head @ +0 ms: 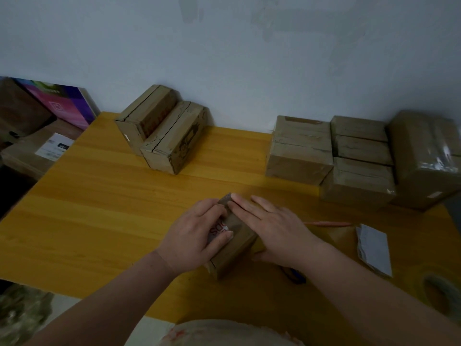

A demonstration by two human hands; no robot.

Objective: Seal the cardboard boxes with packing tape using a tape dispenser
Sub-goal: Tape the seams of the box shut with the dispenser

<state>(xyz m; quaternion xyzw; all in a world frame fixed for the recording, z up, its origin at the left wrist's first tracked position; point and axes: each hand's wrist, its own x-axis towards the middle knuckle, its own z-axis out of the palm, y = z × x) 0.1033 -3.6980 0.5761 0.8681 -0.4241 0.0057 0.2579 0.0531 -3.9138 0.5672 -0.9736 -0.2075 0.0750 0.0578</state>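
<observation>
At the bottom edge of the frame two bare forearms reach up over the yellow wooden bench (99, 196). At the lower right edge a tape roll (441, 293) lies on the bench, blurred. A dark blue object (296, 274) shows from under the right wrist; I cannot tell what it is.

In the lower centre a small brown box (237, 245) stands on the bench between the hands. The left hand (197, 231) grasps its left side, with the fingers curled over the top edge and the thumb on a red-lettered label (220, 227). The right hand (272, 221) lies flat and released. Its straight fingers press along the top toward the far corner, and its thumb is down at the near right side.

Right of the hands a grey paper slip (374, 248) lies on the bench. A thin pink stick (326, 224) lies just beyond the right wrist.

Farther up, left of centre, two boxes (172, 138) stand touching side by side near the wall (249, 58). At the right, five taped boxes (299, 148) crowd together, and the largest, at the frame's edge, is glossy with tape.

At the upper left, off the bench, sit a carton (27, 161) bearing a white label and a purple-and-pink box (67, 103).
</observation>
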